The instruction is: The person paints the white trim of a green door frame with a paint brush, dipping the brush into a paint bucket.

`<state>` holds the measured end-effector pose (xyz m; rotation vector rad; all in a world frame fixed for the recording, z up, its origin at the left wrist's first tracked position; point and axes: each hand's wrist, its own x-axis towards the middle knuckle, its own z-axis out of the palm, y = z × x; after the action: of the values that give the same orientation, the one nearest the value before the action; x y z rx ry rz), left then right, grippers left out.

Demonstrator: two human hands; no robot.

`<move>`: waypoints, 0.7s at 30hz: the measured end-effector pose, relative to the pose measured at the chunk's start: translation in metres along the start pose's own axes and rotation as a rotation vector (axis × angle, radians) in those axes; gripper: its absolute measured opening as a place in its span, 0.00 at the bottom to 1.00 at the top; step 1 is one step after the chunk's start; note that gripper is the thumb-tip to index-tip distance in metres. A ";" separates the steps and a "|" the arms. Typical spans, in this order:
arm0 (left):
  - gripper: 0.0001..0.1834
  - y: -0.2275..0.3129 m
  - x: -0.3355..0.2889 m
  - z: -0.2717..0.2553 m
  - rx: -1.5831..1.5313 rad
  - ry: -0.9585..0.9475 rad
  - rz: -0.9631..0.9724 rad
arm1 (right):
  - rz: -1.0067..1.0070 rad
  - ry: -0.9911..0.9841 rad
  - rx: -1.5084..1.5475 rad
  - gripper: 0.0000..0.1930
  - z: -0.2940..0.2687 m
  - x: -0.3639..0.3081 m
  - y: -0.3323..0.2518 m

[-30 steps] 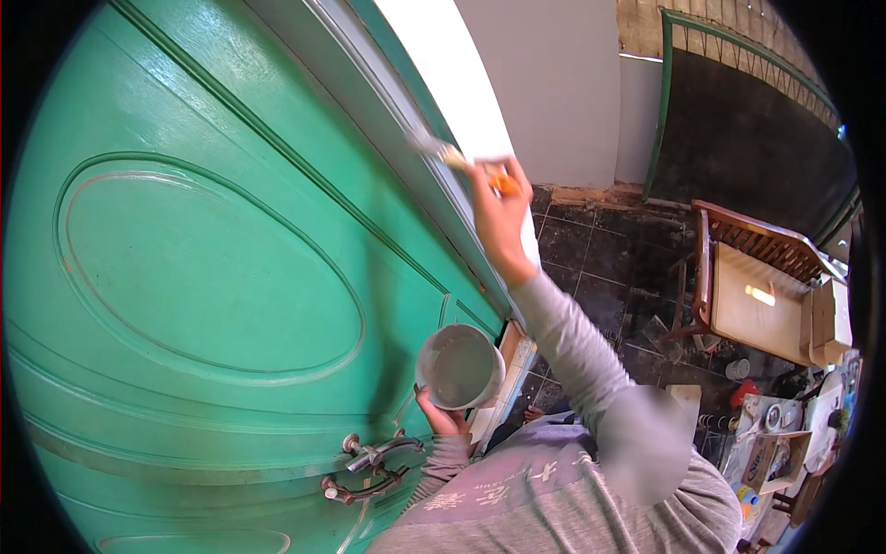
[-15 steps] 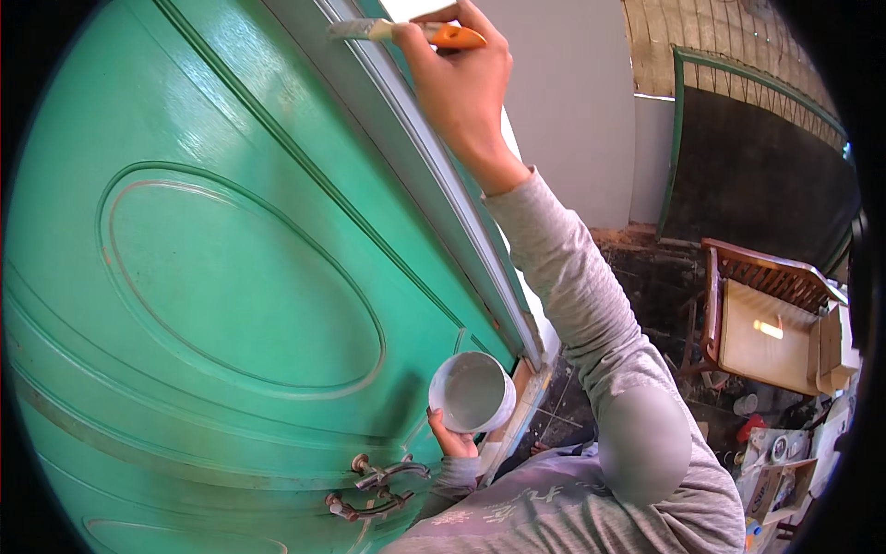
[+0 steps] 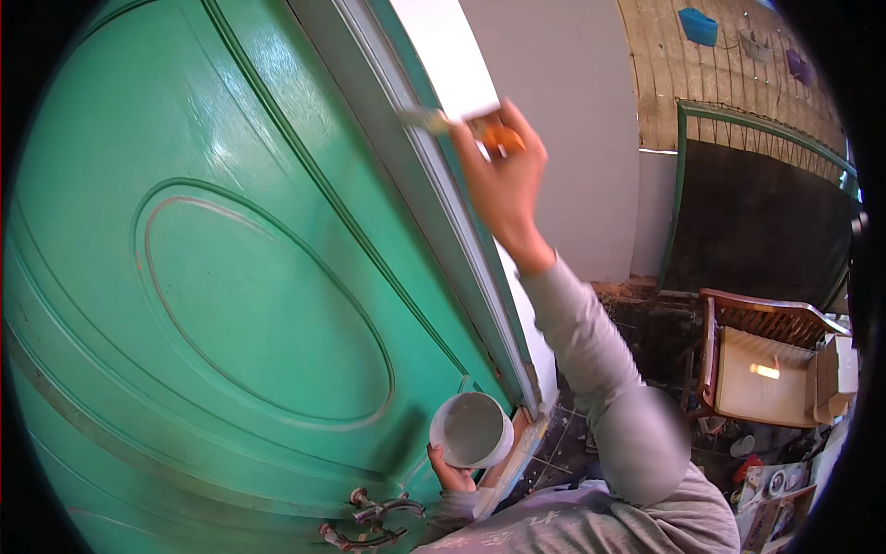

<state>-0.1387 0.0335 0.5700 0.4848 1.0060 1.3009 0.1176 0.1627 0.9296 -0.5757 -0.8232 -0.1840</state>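
Note:
My right hand is raised and closed around a paintbrush with an orange handle. Its pale bristles point left at the grey-painted door frame; blur hides whether they touch. Lower down, my left hand grips a round white tub from below and the side. Grey paint shows inside the tub, which is tilted towards the view. Beside both hands stands a green door with a raised oval moulding.
Two curved metal door handles project from the door near my left hand. A wooden armchair with a cardboard box stands at right on dark tiles. Behind it is a dark green-framed panel. A grey wall rises beyond the frame.
My right hand has brought the paintbrush down along the door frame, closer to me. The view has shifted slightly; my left hand still holds the tub.

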 end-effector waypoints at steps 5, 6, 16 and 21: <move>0.28 -0.007 0.010 -0.011 0.004 -0.029 0.019 | 0.040 -0.053 -0.069 0.10 0.014 0.033 -0.016; 0.28 -0.005 0.011 -0.012 -0.002 -0.021 0.025 | 0.074 -0.037 -0.032 0.10 0.010 0.017 -0.005; 0.30 -0.003 0.011 -0.004 0.021 -0.014 -0.010 | -0.071 -0.027 0.001 0.07 -0.016 -0.004 -0.008; 0.31 -0.016 0.022 -0.007 0.015 0.015 0.020 | 0.053 -0.123 -0.090 0.06 -0.031 -0.018 0.018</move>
<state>-0.1368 0.0484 0.5466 0.4988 1.0268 1.3175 0.1320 0.1594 0.8918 -0.6986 -0.9205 -0.1385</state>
